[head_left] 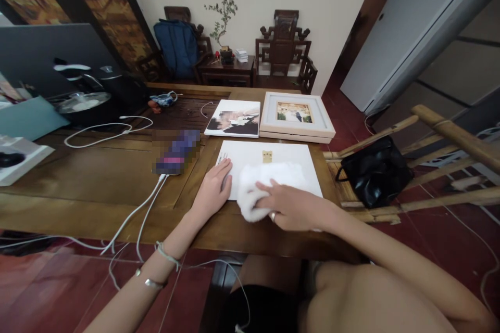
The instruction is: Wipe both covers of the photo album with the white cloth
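A white flat panel lies face down on the wooden table, with a small gold hanger near its far edge. My left hand rests flat on the panel's near left corner, fingers stretched out. My right hand presses a fluffy white cloth onto the panel's near edge, fingers closed over the cloth. A ring shows on one finger.
Beyond the panel lie a photo print and a white framed picture. A blurred phone with white cables sits to the left. A black bag rests on a bamboo chair at right. Kettle and trays stand far left.
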Available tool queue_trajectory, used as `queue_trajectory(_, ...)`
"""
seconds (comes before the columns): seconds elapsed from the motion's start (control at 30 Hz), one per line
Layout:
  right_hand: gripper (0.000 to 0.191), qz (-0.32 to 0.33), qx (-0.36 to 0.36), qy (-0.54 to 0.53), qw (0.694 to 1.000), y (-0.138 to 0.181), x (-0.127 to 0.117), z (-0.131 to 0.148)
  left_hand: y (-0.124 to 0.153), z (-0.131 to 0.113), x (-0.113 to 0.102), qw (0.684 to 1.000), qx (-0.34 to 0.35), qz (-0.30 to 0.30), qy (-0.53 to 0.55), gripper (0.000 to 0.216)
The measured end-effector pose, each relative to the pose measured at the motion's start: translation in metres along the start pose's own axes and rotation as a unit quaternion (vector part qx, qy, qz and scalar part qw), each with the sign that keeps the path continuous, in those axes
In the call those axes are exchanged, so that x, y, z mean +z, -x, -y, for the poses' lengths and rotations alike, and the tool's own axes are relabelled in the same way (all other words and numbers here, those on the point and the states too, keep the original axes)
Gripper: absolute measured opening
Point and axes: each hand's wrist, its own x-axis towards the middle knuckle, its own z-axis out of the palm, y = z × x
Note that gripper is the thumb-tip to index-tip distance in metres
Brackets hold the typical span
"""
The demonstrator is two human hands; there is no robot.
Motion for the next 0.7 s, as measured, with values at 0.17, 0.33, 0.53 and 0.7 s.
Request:
queue_trajectory(0.17, 0.052, -0.085, 0.028, 0.104, 0.991, -0.045, 0.004, -0.052, -0.001, -0.002, -0.002, 1.0, -0.004, 0.004, 0.004, 0.039)
queue_trajectory(0.33, 0.051, -0.094, 0.071, 0.174, 0.978, -0.064, 0.009, -0.066, -0.002, -0.003, -0.002, 1.0, -0.002, 0.003, 0.003, 0.039)
queue_trajectory(0.53, 0.043, -0.016, 0.013, 0.158, 0.987, -0.033, 0.022, -0.001, -0.002, -0.002, -0.002, 1.0, -0.008, 0.006, 0.009, 0.039)
queue_trajectory(0.7, 0.031, 0.032, -0.075, 0.049, 0.995, -0.01, 0.012, 0.029, -0.001, -0.001, -0.003, 0.999, -0.021, 0.021, 0.022, 0.041)
